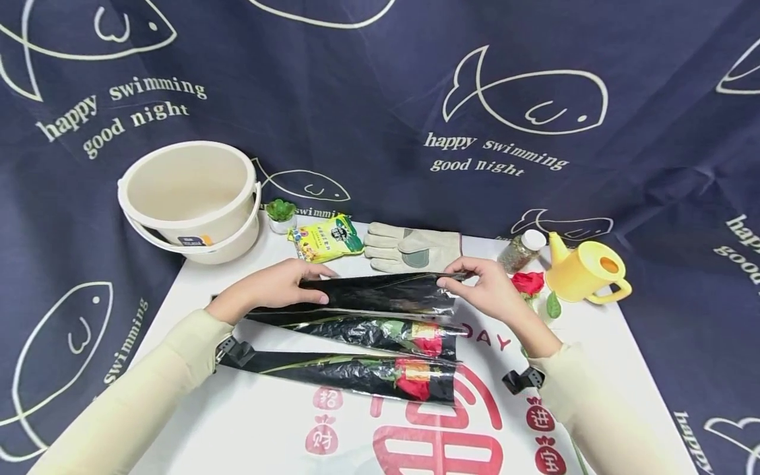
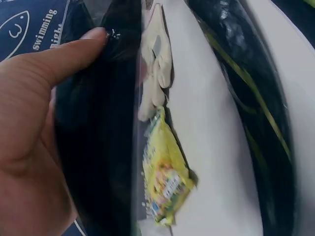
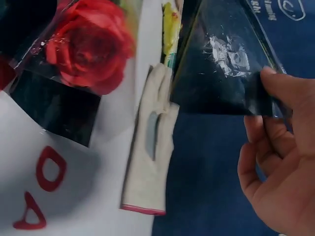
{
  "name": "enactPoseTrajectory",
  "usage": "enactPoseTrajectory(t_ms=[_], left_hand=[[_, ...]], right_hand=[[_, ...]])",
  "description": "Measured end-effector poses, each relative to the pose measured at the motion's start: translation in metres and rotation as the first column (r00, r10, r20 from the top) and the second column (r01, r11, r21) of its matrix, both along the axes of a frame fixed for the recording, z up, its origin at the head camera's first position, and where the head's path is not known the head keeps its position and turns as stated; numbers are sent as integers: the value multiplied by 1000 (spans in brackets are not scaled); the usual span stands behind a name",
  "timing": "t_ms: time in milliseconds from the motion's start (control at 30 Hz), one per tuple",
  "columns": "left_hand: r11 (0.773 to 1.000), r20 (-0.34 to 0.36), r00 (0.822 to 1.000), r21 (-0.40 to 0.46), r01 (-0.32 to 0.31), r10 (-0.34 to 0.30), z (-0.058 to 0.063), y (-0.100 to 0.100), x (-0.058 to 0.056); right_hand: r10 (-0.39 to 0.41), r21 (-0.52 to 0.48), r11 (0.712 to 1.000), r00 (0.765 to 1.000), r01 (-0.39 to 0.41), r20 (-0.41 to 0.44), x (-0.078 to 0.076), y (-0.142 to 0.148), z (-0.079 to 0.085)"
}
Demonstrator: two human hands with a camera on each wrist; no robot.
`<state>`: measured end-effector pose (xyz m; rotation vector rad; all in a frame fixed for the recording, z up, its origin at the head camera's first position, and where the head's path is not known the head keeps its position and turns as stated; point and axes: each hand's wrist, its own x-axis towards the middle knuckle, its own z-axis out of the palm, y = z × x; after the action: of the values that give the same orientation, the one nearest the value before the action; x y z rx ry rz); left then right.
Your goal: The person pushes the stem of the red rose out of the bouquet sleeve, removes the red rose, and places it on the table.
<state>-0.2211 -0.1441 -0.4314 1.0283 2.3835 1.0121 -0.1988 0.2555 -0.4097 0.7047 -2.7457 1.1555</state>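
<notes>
You have a black sleeve [image 1: 377, 293] stretched between your two hands, raised above the white table [image 1: 255, 422]; your left hand [image 1: 287, 285] grips its left part, thumb laid over the face turned towards you and the other fingers mostly hidden behind it; your right hand [image 1: 487, 290] pinches the upper corner at the other end between thumb and fingers, and the right wrist view shows that end as glossy, clear film over black; just on your side of the held sleeve lies a middle wrapped rose [image 1: 427, 338], its red head towards your right and its stem running left inside black and clear wrapping; nearer to you lies a second wrapped rose [image 1: 412, 379], pointing the same way; beyond the held sleeve, along the back of the table, stand or lie a cream bucket [image 1: 240, 214] with its handle down at the front, a small potted plant [image 1: 281, 212], a yellow packet [image 1: 323, 239] and a pale work glove [image 1: 436, 247] with its fingers towards the packet; to the right of the glove you have a white-capped jar [image 1: 521, 252], a yellow watering can [image 1: 584, 274] and, near your right hand, an unwrapped red rose [image 1: 528, 282], its stem partly hidden by your forearm.
</notes>
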Motion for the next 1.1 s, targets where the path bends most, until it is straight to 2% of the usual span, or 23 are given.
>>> enactPoseTrajectory(t_ms=[133,267,433,533,700,767,867,967,1033,1100], left_hand=[[994,-96,989,15,-112,113,-10,-14,-2],[980,-187,962,3,-201,198,-24,-24,-7],[951,-196,944,-107,-292,267,-46,-27,-13],[931,-199,937,-170,-323,289,-56,-26,-15],[918,-226,925,-190,-349,305,-61,-22,-17],[914,-236,920,-186,-360,314,-61,-20,-17],[911,-270,908,-174,-373,320,-60,-16,-11],[924,-335,899,-160,-348,281,-59,-10,5],[941,-396,890,-150,-304,224,-59,-3,20],[960,-462,875,-147,-237,145,-60,4,35]], right_hand=[[-91,-32,995,993,94,75,-9,2,-18],[-164,-24,985,978,169,130,-16,6,-38],[-181,76,982,972,172,150,-21,1,-64],[-178,143,977,972,157,153,-25,-3,-77],[-216,181,965,966,190,141,-30,-5,-82],[-224,189,961,969,201,108,-30,-3,-81],[-226,237,945,974,225,-22,-25,-1,-75],[-174,262,941,970,214,-168,-13,-4,-67],[-97,273,949,972,155,-215,-2,-9,-59],[16,297,954,976,51,-219,10,-16,-53]])
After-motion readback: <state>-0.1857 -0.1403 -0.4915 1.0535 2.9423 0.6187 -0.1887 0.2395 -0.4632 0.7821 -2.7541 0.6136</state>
